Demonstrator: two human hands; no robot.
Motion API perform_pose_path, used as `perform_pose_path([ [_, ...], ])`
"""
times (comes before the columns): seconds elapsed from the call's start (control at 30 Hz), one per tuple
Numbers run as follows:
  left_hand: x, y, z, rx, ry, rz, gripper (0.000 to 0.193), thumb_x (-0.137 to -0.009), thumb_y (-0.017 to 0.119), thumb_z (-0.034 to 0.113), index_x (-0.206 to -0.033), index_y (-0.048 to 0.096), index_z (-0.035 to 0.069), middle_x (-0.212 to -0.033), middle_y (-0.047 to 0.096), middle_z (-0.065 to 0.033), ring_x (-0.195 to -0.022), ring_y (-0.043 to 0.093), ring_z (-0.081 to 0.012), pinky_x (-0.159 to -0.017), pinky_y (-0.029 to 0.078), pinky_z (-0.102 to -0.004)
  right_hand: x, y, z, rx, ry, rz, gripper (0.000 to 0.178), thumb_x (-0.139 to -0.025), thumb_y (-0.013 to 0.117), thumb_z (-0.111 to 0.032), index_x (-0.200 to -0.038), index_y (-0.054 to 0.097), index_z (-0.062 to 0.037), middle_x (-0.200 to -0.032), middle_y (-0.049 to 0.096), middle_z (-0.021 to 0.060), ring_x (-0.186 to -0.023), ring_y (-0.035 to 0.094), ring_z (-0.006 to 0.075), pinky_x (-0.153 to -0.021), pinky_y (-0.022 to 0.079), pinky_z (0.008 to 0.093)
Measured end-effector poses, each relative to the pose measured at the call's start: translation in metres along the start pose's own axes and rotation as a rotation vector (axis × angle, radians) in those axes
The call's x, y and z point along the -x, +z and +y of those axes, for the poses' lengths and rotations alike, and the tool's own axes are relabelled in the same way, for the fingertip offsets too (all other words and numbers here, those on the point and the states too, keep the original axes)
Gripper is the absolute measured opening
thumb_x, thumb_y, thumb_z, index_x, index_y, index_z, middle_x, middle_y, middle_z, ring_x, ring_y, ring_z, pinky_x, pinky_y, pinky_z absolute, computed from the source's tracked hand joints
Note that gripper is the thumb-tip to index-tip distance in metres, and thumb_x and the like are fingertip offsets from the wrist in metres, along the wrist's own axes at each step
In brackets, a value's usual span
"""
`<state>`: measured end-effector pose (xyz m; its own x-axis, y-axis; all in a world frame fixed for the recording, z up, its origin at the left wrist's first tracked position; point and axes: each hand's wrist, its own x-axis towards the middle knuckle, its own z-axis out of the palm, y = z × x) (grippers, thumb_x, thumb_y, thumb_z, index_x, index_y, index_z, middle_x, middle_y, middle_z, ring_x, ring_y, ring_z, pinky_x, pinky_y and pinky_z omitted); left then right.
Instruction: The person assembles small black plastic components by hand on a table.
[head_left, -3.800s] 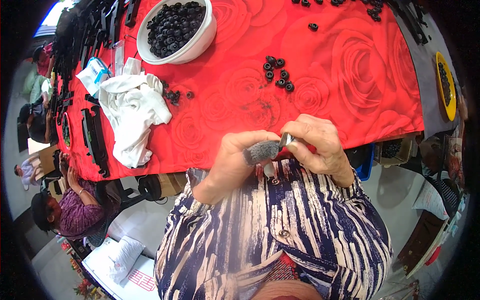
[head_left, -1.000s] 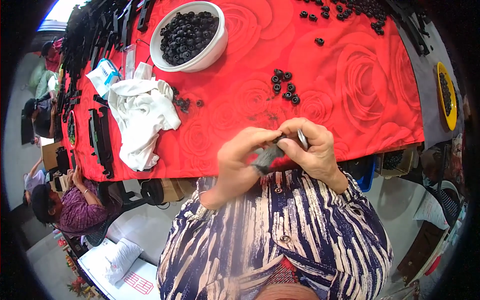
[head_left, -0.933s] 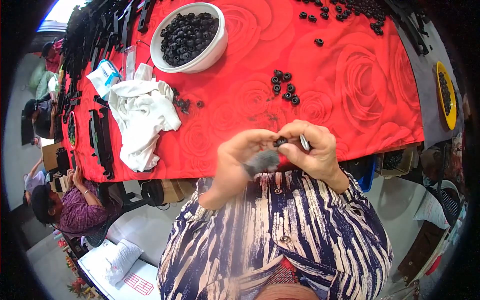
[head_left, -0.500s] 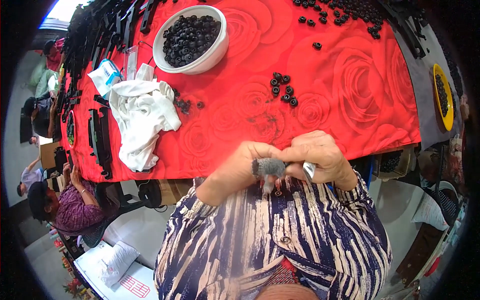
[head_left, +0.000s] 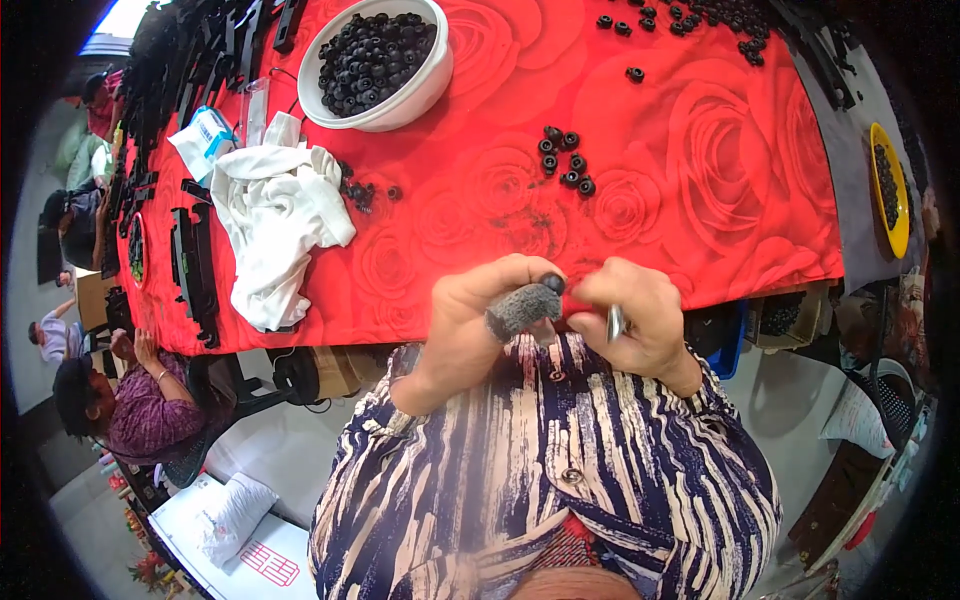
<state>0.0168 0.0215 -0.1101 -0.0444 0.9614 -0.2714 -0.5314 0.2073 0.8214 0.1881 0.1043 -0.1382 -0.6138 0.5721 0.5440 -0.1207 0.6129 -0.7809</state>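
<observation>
One black part (head_left: pixel 552 283) is in work, head view: it sits at the fingertips of the left hand (head_left: pixel 470 325), above the red tablecloth's near edge. Left fingers closed on it, pinched against the digit in the grey knitted cover (head_left: pixel 522 311) (thumb, by the look of it). Right hand (head_left: pixel 640 310) is just beside, not touching the part; fingers curled around a shiny metal tool (head_left: pixel 615 322), thumb and index slightly parted, tips blurred, no part visible between them. Progress, my read: this piece is mid-handling, finish state too small to judge. Seven similar parts lie in a loose cluster (head_left: pixel 577 163) ahead of the hands, a big heap fills the white bowl (head_left: pixel 420 100), more are scattered at the far right (head_left: pixel 740 17). Can't tell which of those groups are done and which are left. Dark crumbs (head_left: pixel 530 230) dot the red tablecloth (head_left: pixel 720 210) between cluster and hands. Versus half a second ago: hands were together with the part mostly hidden; now they've separated and it shows clearly. Cluster count unchanged, white cloth (head_left: pixel 280 220) still lying left.
</observation>
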Motion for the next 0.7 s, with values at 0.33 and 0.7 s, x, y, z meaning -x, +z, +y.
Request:
perform_pose_path([
  [0.33,0.002,0.001,0.003,-0.102,-0.032,-0.027,0.017,-0.086,0.057,0.000,-0.103,0.060,-0.004,-0.087,0.060,-0.0027,-0.071,0.058,-0.0067,-0.062,0.047,-0.0187,-0.014,-0.007,-0.015,0.028,0.252,-0.020,0.019,-0.080,0.057,-0.001,-0.099,0.055,0.0015,-0.075,0.054,0.0143,-0.065,0.056,0.0290,-0.057,0.044,0.0350],
  [0.7,0.000,0.002,0.001,-0.111,-0.049,-0.014,0.018,-0.085,0.057,-0.001,-0.103,0.060,-0.004,-0.089,0.060,-0.0042,-0.069,0.059,-0.0083,-0.059,0.048,-0.0195,-0.015,-0.004,-0.012,0.036,0.266,-0.026,0.021,-0.078,0.061,-0.002,-0.098,0.056,0.0008,-0.072,0.053,0.0135,-0.062,0.054,0.0289,-0.054,0.043,0.0362],
])
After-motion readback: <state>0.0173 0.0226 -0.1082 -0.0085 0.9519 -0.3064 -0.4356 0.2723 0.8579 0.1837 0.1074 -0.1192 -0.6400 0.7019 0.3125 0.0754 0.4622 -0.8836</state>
